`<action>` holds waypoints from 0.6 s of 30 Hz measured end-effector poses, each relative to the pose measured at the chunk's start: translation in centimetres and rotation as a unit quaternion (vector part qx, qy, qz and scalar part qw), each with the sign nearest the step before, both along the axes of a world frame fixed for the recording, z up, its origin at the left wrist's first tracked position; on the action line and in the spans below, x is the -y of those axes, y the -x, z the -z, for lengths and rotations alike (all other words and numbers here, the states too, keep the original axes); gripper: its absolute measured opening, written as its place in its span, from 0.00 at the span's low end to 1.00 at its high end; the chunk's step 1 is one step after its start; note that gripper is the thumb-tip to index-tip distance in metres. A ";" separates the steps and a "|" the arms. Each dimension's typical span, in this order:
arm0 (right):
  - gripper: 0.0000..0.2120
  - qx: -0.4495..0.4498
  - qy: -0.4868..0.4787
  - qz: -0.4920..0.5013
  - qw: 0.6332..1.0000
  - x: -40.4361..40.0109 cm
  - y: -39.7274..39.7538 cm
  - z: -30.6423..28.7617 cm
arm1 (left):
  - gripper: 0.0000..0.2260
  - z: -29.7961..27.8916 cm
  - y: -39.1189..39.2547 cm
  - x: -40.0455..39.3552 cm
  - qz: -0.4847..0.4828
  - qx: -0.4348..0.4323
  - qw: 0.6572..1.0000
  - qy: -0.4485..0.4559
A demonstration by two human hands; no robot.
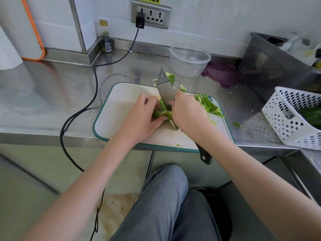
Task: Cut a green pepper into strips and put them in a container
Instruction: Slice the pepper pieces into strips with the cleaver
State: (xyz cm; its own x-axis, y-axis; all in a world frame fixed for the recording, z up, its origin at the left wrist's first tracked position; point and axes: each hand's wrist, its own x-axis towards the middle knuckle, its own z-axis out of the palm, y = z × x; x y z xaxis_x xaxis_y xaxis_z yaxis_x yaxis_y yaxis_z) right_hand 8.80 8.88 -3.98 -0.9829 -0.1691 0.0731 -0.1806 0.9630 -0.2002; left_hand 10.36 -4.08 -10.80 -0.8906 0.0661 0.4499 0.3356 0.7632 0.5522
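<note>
A green pepper piece (162, 112) lies in the middle of the white cutting board (121, 105). My left hand (139, 117) holds it down with curled fingers, thumb against its near side. The cleaver (165, 89) stands on its edge right of the piece, tip pointing away. My right hand (188, 110) grips it high up by the blade, and the black handle sticks out under my wrist. Cut pepper strips (209, 105) are heaped on the board's right side. An empty clear plastic container (190, 60) stands behind the board.
Pepper core scraps (171, 78) lie behind the board. A purple lid (222, 75) sits right of the container. A white perforated basket (291, 119) at the right holds another green pepper (311, 115). A black cable (93, 80) runs left of the board.
</note>
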 end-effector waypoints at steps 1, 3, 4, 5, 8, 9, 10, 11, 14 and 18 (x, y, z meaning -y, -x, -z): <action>0.09 0.000 0.002 0.004 1.000 0.0 0.0 0.0 | 0.14 0.0 0.0 0.0 0.000 0.001 1.000 0.001; 0.09 0.004 -0.001 0.008 1.000 0.1 0.0 -0.1 | 0.14 0.0 0.0 0.0 0.002 0.002 1.000 -0.002; 0.11 0.007 -0.008 0.008 1.000 0.2 0.1 -0.2 | 0.14 0.0 0.0 -0.1 0.005 0.001 1.000 -0.004; 0.12 0.010 -0.017 0.008 1.000 0.3 0.1 -0.2 | 0.13 0.0 0.0 -0.1 0.006 0.001 1.000 -0.006; 0.11 0.020 -0.019 0.002 1.000 0.8 0.9 -0.2 | 0.13 -0.1 -0.1 -0.1 -0.001 0.007 1.000 0.000; 0.10 0.026 -0.014 0.001 1.000 1.0 1.4 -0.3 | 0.13 -0.1 -0.2 -0.1 -0.004 0.013 1.000 0.000; 0.10 0.032 -0.010 0.002 0.999 1.4 2.0 -0.4 | 0.13 -0.1 -0.2 -0.1 -0.004 0.018 1.000 -0.002; 0.11 0.035 -0.006 0.004 0.999 1.9 2.5 -0.6 | 0.13 -0.2 -0.1 -0.1 -0.003 0.022 1.000 -0.007; 0.13 0.023 -0.014 -0.001 1.000 3.3 3.2 -1.0 | 0.12 -0.3 -0.1 -0.1 0.003 0.031 0.999 -0.024; 0.13 0.024 -0.024 -0.010 0.999 3.1 3.3 -0.6 | 0.10 -0.3 0.0 0.1 0.019 0.030 0.999 -0.037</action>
